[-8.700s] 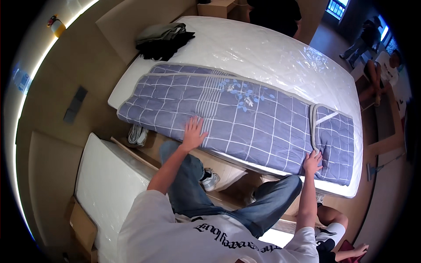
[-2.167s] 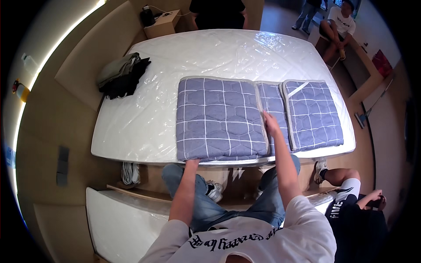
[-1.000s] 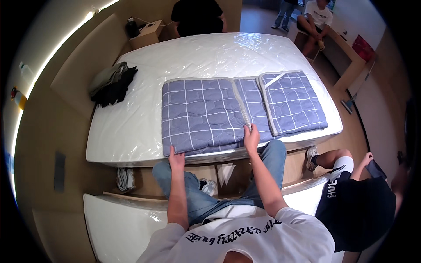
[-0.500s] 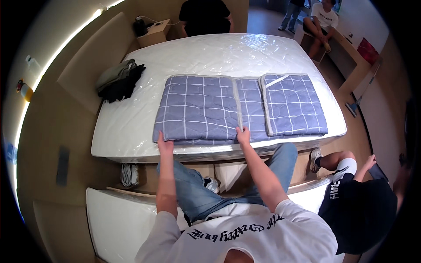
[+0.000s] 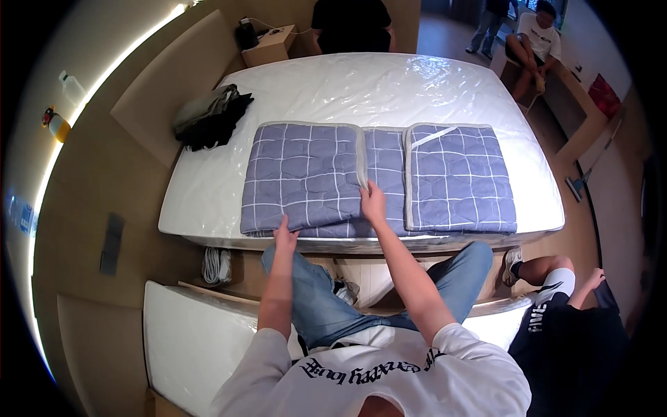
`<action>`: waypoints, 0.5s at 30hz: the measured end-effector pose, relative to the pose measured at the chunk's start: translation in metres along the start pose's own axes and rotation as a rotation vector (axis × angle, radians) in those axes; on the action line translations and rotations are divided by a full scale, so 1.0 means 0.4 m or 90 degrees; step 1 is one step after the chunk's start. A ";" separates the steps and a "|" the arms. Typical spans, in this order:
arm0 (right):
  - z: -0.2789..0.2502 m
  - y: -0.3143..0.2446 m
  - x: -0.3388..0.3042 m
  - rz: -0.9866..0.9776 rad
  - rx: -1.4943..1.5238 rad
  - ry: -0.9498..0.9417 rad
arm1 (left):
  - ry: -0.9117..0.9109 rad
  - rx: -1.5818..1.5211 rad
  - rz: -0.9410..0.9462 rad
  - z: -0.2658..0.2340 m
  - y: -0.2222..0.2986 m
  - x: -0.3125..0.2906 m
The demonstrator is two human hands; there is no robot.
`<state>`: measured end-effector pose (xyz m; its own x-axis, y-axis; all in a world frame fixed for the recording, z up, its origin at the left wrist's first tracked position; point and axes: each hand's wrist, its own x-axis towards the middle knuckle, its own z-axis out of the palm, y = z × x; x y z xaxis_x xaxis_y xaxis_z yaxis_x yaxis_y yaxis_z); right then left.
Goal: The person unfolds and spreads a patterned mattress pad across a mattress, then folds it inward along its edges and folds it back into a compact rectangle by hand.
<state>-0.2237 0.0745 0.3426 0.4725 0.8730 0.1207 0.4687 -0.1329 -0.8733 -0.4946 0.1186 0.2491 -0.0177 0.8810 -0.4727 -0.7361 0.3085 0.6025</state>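
Observation:
A blue-grey quilted mattress pad with a white grid and pale binding lies on the plastic-wrapped mattress, folded inward from both ends. A narrow strip of its lower layer shows between the two folded parts, and a white strap crosses a corner of the right one. My left hand is closed on the near edge of the left folded part, and that edge is slightly lifted. Further right, my right hand pinches the bound edge of the same part. Some fingertips are hidden by the fabric.
Dark folded clothes lie at the mattress's left. A second wrapped mattress is behind my legs. Someone in black crouches at my right; another person is beyond the bed. A mop leans at the right.
My left hand has shifted right along the pad's near edge, away from its corner. My right hand has moved slightly up and left with the bound edge. The pad lies closer to the mattress's front edge.

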 end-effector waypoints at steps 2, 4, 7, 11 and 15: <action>-0.019 0.001 -0.007 -0.021 0.036 0.034 | 0.028 0.010 0.022 0.021 -0.018 -0.014; -0.027 0.135 -0.036 0.066 -0.098 0.020 | 0.007 0.026 0.014 0.071 -0.042 -0.034; -0.073 0.179 -0.082 0.212 0.238 -0.049 | -0.026 0.019 0.033 0.064 -0.027 -0.065; -0.245 0.172 -0.158 0.422 0.606 0.004 | -0.079 -0.064 0.029 0.044 -0.089 -0.132; -0.325 0.180 -0.206 0.524 0.562 0.036 | -0.257 -0.142 -0.119 0.091 -0.220 -0.163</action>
<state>-0.1319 -0.0681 0.3311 0.4317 0.6532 -0.6220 -0.6489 -0.2541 -0.7172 -0.4039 0.0471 0.2504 0.3596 0.9001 -0.2460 -0.8296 0.4291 0.3574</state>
